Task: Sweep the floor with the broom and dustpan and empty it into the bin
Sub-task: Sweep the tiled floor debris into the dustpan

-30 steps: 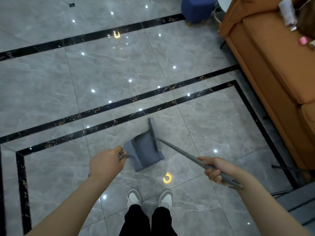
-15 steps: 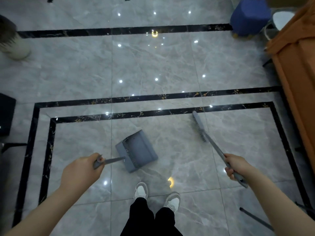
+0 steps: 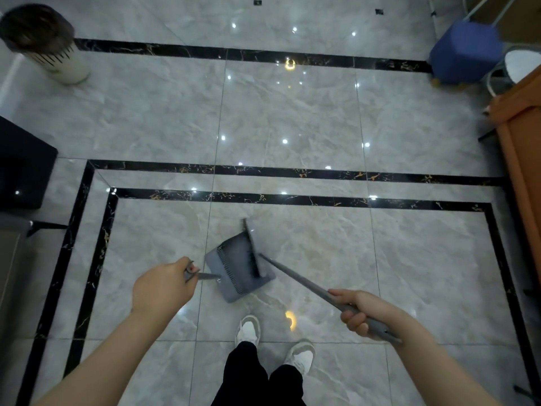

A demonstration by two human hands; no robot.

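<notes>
Sweeping step, judged from the layout: broom (image 3: 254,247) head lying across the mouth of the dustpan (image 3: 238,266), bristles touching the pan's tray, both on the floor (image 3: 292,112) just ahead of the shoes (image 3: 248,329). Pan at the picture's centre, mouth facing 2 o'clock, comb ridge toward 8 o'clock. Left hand (image 3: 161,290) at 8 o'clock from the pan, curled round the pan's handle, thumb on top. Right hand (image 3: 361,312) at 4 o'clock, fingers wrapped round the broom stick, which slants up toward 10 o'clock to the head. No dirt visible in the pan or on the tiles; too fine to tell.

Likely bin (image 3: 44,42) far off at 10 o'clock, dark open top, well apart from the pan. Next, probably: finishing the stroke into the tray, then lifting the pan level, tilted back so nothing slides out, and carrying toward 10 o'clock. Sofa (image 3: 524,159) at 3 o'clock, stool (image 3: 465,51) at 1 o'clock.
</notes>
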